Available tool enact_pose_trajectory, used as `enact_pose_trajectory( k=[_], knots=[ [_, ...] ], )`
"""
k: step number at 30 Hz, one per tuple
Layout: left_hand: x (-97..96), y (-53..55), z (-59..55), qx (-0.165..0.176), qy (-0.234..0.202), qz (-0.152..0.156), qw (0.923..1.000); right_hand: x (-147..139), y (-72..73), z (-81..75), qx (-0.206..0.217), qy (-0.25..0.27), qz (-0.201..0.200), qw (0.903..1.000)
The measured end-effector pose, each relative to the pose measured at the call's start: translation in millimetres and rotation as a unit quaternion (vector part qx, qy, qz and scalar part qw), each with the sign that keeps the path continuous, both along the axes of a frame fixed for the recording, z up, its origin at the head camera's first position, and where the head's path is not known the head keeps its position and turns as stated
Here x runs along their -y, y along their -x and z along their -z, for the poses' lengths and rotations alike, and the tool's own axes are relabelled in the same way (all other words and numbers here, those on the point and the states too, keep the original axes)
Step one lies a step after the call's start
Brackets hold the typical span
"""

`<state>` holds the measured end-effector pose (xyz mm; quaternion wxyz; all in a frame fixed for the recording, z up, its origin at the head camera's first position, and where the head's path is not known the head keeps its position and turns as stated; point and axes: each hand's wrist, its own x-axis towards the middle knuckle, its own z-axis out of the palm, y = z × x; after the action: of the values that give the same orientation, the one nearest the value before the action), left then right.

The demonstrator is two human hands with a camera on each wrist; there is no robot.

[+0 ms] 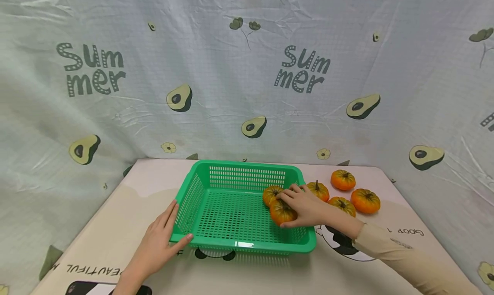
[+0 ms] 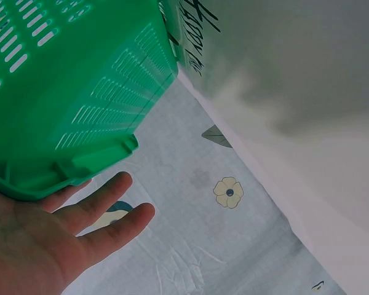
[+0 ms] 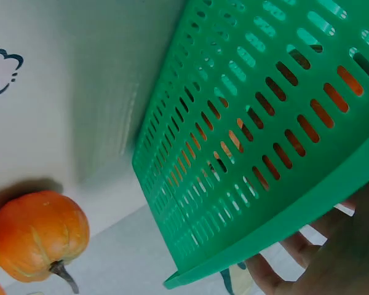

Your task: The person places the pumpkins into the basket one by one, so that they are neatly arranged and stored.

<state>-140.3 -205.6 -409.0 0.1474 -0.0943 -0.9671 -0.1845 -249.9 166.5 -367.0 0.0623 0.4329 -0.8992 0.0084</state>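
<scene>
A green plastic basket [image 1: 254, 245] with slotted walls stands on the table. My right hand [image 1: 306, 207] reaches over its right rim and grips an orange pumpkin [image 1: 279, 214] inside, fingers bent over the top and thumb at the near side. Right behind it is a second pumpkin [image 1: 272, 194] in the basket. In the right wrist view, orange shows through the slots of the basket wall [image 3: 246, 141], with my fingers beyond the rim. My left hand [image 1: 154, 239] rests at the near left corner; its fingers lie nearly straight, spread beside the rim [image 2: 74, 181] in the left wrist view.
Several more pumpkins [image 1: 365, 201] sit on the table to the right of the basket, one of them [image 1: 318, 191] close to its right wall. Printed cloth [image 1: 216, 110] hangs behind the table and along its sides.
</scene>
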Motion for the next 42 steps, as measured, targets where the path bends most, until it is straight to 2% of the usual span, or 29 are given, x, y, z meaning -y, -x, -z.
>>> enact_pose_trajectory(
  k=[14,28,33,42],
  knots=[
    [-0.8,1.2,0.7,0.003,-0.002,0.002,1.0000,7,0.8,10.8,0.005,-0.051,0.004,0.9987],
    [0.1,1.5,-0.8,0.009,-0.004,0.002,0.9999,14,3.9,13.1,0.026,-0.084,0.018,0.9960],
    [0.6,0.8,-0.1,0.011,-0.007,0.002,0.9999,14,3.8,11.4,0.035,-0.081,0.016,0.9960],
    [0.7,0.6,-0.2,0.008,-0.003,0.001,1.0000,7,2.7,11.2,-0.002,-0.053,0.000,0.9986]
  ],
)
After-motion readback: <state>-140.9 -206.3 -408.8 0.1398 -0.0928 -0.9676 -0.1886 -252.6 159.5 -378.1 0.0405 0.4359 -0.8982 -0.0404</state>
